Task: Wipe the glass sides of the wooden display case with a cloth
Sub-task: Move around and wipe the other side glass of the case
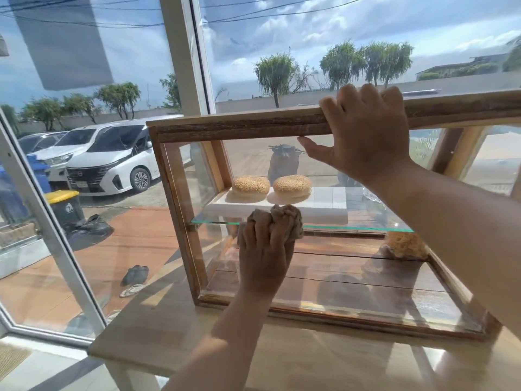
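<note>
The wooden display case (180, 221) stands on a pale table, its glass front facing me. My left hand (263, 258) is closed around a crumpled beige cloth (287, 221) and presses it against the front glass, near the level of the glass shelf (352, 227). My right hand (366, 136) grips the case's wooden top rail, fingers over the top and thumb underneath. Two sesame buns (251, 185) sit on a white board on the shelf inside.
The table (174, 328) ends close on the left, beside a large window (93, 165). A crumbly pastry (406, 244) lies on the case's lower right floor. Outside are parked cars, bins and shoes on a terrace.
</note>
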Demonstrator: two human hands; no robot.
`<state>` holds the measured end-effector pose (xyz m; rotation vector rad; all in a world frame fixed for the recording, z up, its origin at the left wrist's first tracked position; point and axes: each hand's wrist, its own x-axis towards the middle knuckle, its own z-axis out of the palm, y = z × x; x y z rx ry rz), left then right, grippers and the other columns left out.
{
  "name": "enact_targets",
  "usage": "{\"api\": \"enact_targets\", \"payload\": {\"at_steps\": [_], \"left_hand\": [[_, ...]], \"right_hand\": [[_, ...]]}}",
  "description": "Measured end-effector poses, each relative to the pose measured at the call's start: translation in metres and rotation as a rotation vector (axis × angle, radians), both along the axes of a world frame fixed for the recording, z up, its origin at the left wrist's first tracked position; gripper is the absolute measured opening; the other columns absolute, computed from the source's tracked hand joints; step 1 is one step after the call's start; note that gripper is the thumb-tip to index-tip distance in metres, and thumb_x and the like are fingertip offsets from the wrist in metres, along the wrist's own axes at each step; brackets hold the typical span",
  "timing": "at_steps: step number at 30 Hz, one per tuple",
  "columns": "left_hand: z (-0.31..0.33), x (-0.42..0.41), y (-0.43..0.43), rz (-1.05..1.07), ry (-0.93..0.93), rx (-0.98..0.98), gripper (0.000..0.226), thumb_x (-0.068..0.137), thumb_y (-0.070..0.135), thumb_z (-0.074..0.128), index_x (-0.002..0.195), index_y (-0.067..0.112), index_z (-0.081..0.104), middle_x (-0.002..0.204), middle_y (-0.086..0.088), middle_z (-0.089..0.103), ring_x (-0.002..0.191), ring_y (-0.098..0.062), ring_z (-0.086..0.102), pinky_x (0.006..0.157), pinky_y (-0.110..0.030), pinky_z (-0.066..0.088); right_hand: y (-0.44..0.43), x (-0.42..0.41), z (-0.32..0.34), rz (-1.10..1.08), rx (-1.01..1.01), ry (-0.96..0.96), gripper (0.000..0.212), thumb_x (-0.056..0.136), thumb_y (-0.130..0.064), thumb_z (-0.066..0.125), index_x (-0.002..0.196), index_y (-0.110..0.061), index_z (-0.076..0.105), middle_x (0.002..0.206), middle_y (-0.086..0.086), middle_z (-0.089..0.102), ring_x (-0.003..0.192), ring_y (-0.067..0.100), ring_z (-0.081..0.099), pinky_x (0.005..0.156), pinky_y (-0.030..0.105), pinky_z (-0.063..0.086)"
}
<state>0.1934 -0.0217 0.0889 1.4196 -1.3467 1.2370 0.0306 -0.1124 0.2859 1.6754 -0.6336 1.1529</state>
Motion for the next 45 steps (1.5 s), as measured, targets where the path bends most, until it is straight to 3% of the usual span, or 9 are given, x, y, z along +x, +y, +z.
{"api": "enact_targets", "payload": {"at_steps": [7, 10, 12, 14, 19, 24, 30, 39, 45], "left_hand": [[0.077, 0.074, 0.016, 0.239, 0.592, -0.219, 0.044, 0.1, 0.035, 0.043, 0.127, 0.001, 0.037, 0.118, -0.031, 0.051, 0.103, -0.045, 0.048, 0.093, -0.051, 0.037], [0.089, 0.042, 0.004, 0.15, 0.341, -0.186, 0.039, 0.099, 0.032, 0.048, 0.123, 0.004, 0.037, 0.115, -0.03, 0.053, 0.101, -0.041, 0.048, 0.087, -0.048, 0.038], [0.063, 0.021, 0.007, 0.046, -0.015, 0.001, 0.042, 0.096, 0.028, 0.055, 0.126, 0.004, 0.038, 0.111, -0.028, 0.057, 0.097, -0.041, 0.051, 0.081, -0.049, 0.043], [0.036, 0.03, 0.02, 0.014, -0.146, 0.135, 0.046, 0.094, 0.027, 0.058, 0.128, 0.003, 0.039, 0.11, -0.025, 0.057, 0.094, -0.04, 0.052, 0.077, -0.05, 0.046], [0.046, 0.095, 0.044, 0.188, 0.254, -0.019, 0.046, 0.096, 0.028, 0.053, 0.13, 0.002, 0.036, 0.119, -0.028, 0.051, 0.1, -0.043, 0.051, 0.086, -0.051, 0.045], [0.117, 0.075, 0.013, 0.263, 0.328, -0.205, 0.039, 0.101, 0.032, 0.046, 0.125, 0.004, 0.034, 0.119, -0.036, 0.051, 0.11, -0.045, 0.046, 0.098, -0.051, 0.035], [0.067, 0.053, 0.02, 0.044, -0.219, 0.042, 0.042, 0.095, 0.024, 0.059, 0.125, 0.001, 0.04, 0.106, -0.027, 0.059, 0.094, -0.042, 0.054, 0.077, -0.049, 0.045], [0.082, 0.071, 0.019, 0.145, 0.417, -0.184, 0.038, 0.098, 0.03, 0.044, 0.123, 0.002, 0.037, 0.116, -0.029, 0.05, 0.102, -0.042, 0.046, 0.092, -0.048, 0.036], [0.107, 0.026, 0.003, 0.099, 0.148, -0.14, 0.038, 0.096, 0.031, 0.052, 0.118, 0.005, 0.035, 0.11, -0.027, 0.049, 0.098, -0.039, 0.043, 0.086, -0.049, 0.038]], "right_hand": [[-0.001, 0.001, 0.0, 0.017, -0.042, -0.02, 0.062, 0.096, -0.07, 0.033, 0.099, -0.01, 0.049, 0.089, 0.013, 0.055, 0.077, 0.03, 0.054, 0.07, 0.039, 0.04], [-0.001, 0.001, -0.001, 0.033, -0.043, -0.018, 0.062, 0.097, -0.07, 0.033, 0.099, -0.01, 0.049, 0.088, 0.013, 0.054, 0.076, 0.029, 0.053, 0.069, 0.038, 0.038], [-0.001, 0.0, -0.001, 0.03, -0.032, -0.011, 0.063, 0.097, -0.07, 0.032, 0.099, -0.009, 0.048, 0.089, 0.013, 0.054, 0.077, 0.03, 0.053, 0.069, 0.039, 0.038], [0.0, -0.001, -0.001, 0.027, -0.017, -0.011, 0.063, 0.097, -0.07, 0.032, 0.1, -0.009, 0.048, 0.089, 0.013, 0.053, 0.077, 0.031, 0.052, 0.07, 0.04, 0.038], [-0.002, 0.002, -0.001, 0.021, -0.041, -0.034, 0.062, 0.096, -0.069, 0.035, 0.097, -0.009, 0.05, 0.088, 0.012, 0.053, 0.075, 0.03, 0.052, 0.069, 0.039, 0.038], [-0.002, 0.001, -0.001, 0.019, -0.019, -0.033, 0.062, 0.097, -0.069, 0.033, 0.098, -0.01, 0.051, 0.089, 0.012, 0.053, 0.076, 0.03, 0.051, 0.07, 0.039, 0.037], [-0.001, 0.002, 0.0, 0.014, -0.029, -0.031, 0.063, 0.097, -0.07, 0.035, 0.099, -0.009, 0.052, 0.089, 0.013, 0.054, 0.076, 0.03, 0.052, 0.069, 0.039, 0.037], [-0.003, 0.001, -0.001, 0.008, -0.052, -0.028, 0.061, 0.097, -0.068, 0.033, 0.099, -0.01, 0.051, 0.087, 0.01, 0.054, 0.074, 0.029, 0.052, 0.067, 0.038, 0.034], [-0.003, 0.001, -0.001, -0.006, -0.069, -0.026, 0.061, 0.098, -0.068, 0.032, 0.1, -0.01, 0.051, 0.088, 0.01, 0.054, 0.074, 0.029, 0.052, 0.066, 0.037, 0.034]]}}
